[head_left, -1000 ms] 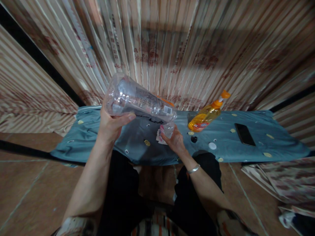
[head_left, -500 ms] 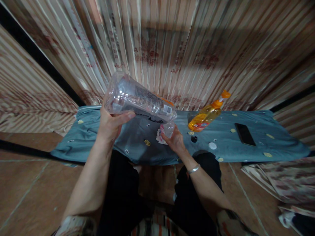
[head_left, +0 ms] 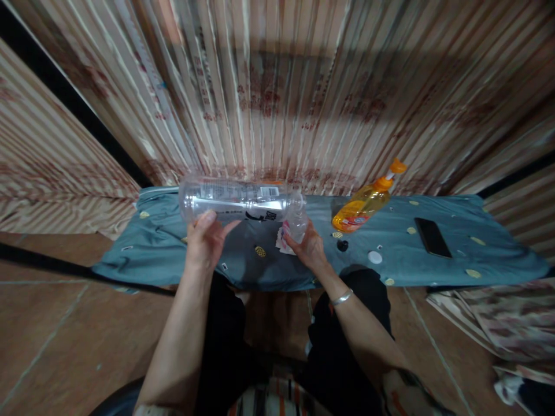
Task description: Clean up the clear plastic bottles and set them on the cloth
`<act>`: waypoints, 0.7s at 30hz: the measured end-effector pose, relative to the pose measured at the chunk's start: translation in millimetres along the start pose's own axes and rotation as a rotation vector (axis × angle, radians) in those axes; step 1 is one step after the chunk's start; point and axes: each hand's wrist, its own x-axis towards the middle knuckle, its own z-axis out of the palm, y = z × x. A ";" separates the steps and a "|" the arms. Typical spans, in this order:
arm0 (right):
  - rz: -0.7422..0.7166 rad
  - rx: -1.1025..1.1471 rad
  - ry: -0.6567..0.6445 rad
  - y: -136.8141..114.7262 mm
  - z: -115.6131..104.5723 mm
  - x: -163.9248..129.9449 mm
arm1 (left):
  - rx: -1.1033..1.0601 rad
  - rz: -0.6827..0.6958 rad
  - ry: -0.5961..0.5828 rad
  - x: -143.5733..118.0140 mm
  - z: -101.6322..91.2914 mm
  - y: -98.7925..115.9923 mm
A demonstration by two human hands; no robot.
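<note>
A large clear plastic bottle (head_left: 234, 199) with printed label text lies nearly level in the air, its neck pointing right. My left hand (head_left: 206, 237) grips it from below near its base, thumb along the side. Under the bottle's mouth, my right hand (head_left: 310, 245) has its fingers wrapped round a small clear plastic bottle (head_left: 297, 222). The two necks meet or overlap; I cannot tell whether they touch. A crumpled white and pink wrapper (head_left: 284, 241) lies beside the small bottle.
An orange pump bottle (head_left: 358, 208) of yellow liquid leans to the right. Near it are a small black cap (head_left: 342, 245) and a white round lid (head_left: 374, 257). A phone (head_left: 432, 237) lies on the teal patterned cloth (head_left: 165, 248). Pleated curtains (head_left: 277, 98) hang behind.
The large bottle's base has come down, bringing it from a steep tilt to nearly level. My left hand has lowered and shifted right with it. My right hand has hardly moved.
</note>
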 end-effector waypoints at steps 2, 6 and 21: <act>-0.006 -0.010 0.006 1.3 0.6 0.1 | -0.032 -0.063 0.074 -3.0 -7.8 -8.4; -0.010 -0.019 0.008 2.2 0.7 0.7 | -0.160 -0.164 0.139 -9.5 -13.2 -22.2; 0.012 -0.032 -0.022 -1.3 -3.3 -1.2 | -0.615 -0.551 0.503 -23.2 -8.1 -91.2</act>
